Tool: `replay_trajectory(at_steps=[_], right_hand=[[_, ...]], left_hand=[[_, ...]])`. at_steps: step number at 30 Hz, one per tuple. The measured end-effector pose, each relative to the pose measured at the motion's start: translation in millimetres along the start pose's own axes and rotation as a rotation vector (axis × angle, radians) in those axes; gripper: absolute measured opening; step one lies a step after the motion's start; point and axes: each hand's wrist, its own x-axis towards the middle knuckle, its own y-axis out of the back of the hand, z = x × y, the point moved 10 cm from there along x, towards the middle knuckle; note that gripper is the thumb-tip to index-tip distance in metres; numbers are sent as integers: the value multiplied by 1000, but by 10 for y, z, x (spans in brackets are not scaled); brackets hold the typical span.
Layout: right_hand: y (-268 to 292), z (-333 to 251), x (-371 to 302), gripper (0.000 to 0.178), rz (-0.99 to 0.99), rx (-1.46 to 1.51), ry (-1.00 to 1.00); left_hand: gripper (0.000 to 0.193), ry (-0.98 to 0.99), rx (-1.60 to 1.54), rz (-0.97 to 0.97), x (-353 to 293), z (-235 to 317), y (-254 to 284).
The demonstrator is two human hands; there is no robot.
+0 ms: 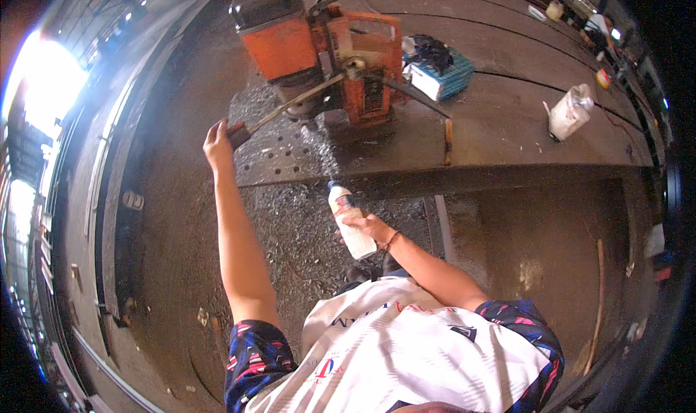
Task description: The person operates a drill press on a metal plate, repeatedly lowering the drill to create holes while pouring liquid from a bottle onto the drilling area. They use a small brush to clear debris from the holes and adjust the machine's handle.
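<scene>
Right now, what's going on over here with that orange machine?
A person is working an orange magnetic drill machine that stands on a large steel plate with drilled holes. The left hand grips the end of the machine's long feed lever. The right hand holds a white plastic squeeze bottle, its nozzle pointed toward the drill. Metal shavings lie around the plate's edge.

Drill (319, 47) blocks ahead; plate (507, 123) free rt

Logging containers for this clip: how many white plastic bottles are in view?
2: one white plastic bottle held in the right hand; another white plastic bottle on the steel plate, far right. Clutter beyond may hide more.
</scene>
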Motion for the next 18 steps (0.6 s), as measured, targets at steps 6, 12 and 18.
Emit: replay_trajectory(at_steps=[6,12,18], right_hand=[[-108,-127,-109,38,27,-17,0],[-167,-166,-152,40,32,-46,-17],[-139,-176,-67,43,14,-86,74]], left_hand=[[32,9,-46,-12,-27,24,4],[31,37,-65,-8,-80,37,0],[32,43,-72,-4,-5,-77,121]])
